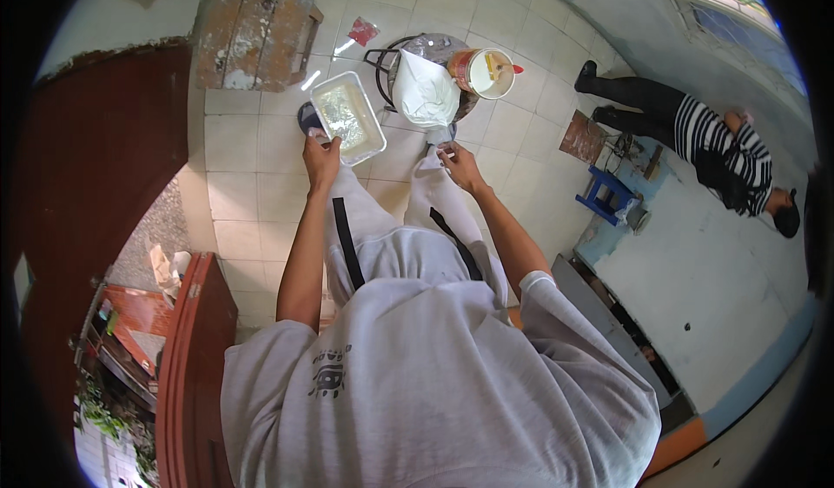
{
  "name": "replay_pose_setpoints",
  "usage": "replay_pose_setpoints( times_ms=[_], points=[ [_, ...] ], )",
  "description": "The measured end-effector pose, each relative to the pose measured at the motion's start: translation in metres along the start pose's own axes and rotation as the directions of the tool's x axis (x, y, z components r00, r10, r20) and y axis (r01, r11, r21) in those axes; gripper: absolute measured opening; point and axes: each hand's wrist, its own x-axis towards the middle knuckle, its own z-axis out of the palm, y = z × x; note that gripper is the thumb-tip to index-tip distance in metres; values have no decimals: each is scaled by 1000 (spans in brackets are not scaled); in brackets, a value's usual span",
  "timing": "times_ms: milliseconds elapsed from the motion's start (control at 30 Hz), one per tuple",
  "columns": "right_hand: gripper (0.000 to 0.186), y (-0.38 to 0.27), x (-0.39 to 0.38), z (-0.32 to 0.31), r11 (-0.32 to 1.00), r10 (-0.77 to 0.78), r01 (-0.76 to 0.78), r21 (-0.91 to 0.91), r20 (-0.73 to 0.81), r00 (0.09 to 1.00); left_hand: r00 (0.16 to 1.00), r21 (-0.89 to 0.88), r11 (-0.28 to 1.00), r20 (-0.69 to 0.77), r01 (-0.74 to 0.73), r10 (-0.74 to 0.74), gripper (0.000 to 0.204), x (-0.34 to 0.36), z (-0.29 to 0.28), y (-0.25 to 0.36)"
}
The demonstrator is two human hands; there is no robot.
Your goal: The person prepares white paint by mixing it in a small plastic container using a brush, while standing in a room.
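Note:
My left hand is closed on the near left edge of a white rectangular plastic tub. The tub is tilted, and a pale, wet-looking layer covers its bottom. Just above my right knee, my right hand has its fingers pinched together. A small greyish piece shows beside those fingertips; whether they hold it is unclear. Beyond that hand, a white sack rests on a round, stained stool. Right of the sack is a bucket with whitish contents, a yellow item and a red-handled tool in it.
A paint-spattered wooden stool stands at the far left, with a red packet on the tiles nearby. To the right, a person in a striped top stands by the wall, near a blue plastic stool. A brown door is at lower left.

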Motion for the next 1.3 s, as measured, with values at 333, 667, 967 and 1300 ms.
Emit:
replay_pose_setpoints(
  times_ms=[333,667,967,1300],
  points=[
    [29,162,109,15,993,33,2,122,-289,957,883,-385,892,-296,238,-364,27,-63,172,-100],
    [28,165,131,31,951,-17,127,281,-361,932,782,-480,818,-357,316,-512,30,-101,255,-124],
    [19,151,129,51,980,-32,127,155,-503,864,860,-309,905,-330,291,-389,29,-82,262,-141],
    [10,126,109,55,957,-138,249,149,-520,843,910,-132,971,-343,200,-234,28,-63,241,-133]
  ],
)
